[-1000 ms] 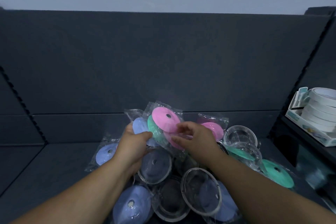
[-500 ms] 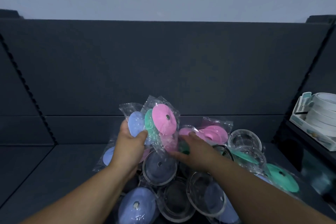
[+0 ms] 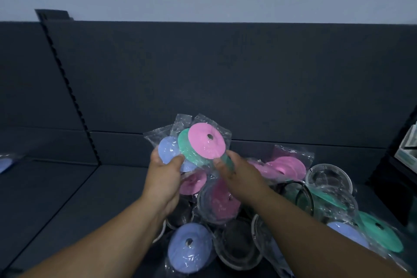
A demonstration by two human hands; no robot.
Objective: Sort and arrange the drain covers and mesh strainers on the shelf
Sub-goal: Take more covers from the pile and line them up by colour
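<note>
My left hand (image 3: pixel 164 177) grips a fanned stack of bagged drain covers above the pile: a blue cover (image 3: pixel 168 149), a green cover (image 3: pixel 187 150) and a pink cover (image 3: pixel 206 140) in front. My right hand (image 3: pixel 240 174) pinches the lower right edge of that stack, at the green cover's rim. Beneath lies a heap of bagged covers and clear-rimmed mesh strainers: a pink cover (image 3: pixel 193 183), a blue cover (image 3: pixel 190 247), pink covers (image 3: pixel 287 168), a green cover (image 3: pixel 381 233) and a strainer (image 3: pixel 328 178).
The dark shelf floor (image 3: pixel 79 198) stretches to the left of the heap, with a slotted upright (image 3: pixel 70 90) and dark back panel (image 3: pixel 225 74) behind. A blue item (image 3: pixel 5 163) shows at the far left edge. A boxed product (image 3: pixel 408 149) sits on the right neighbouring shelf.
The view shifted right. My left hand raised the held stack slightly, and my right hand rose from the heap to pinch the stack's lower right edge.
</note>
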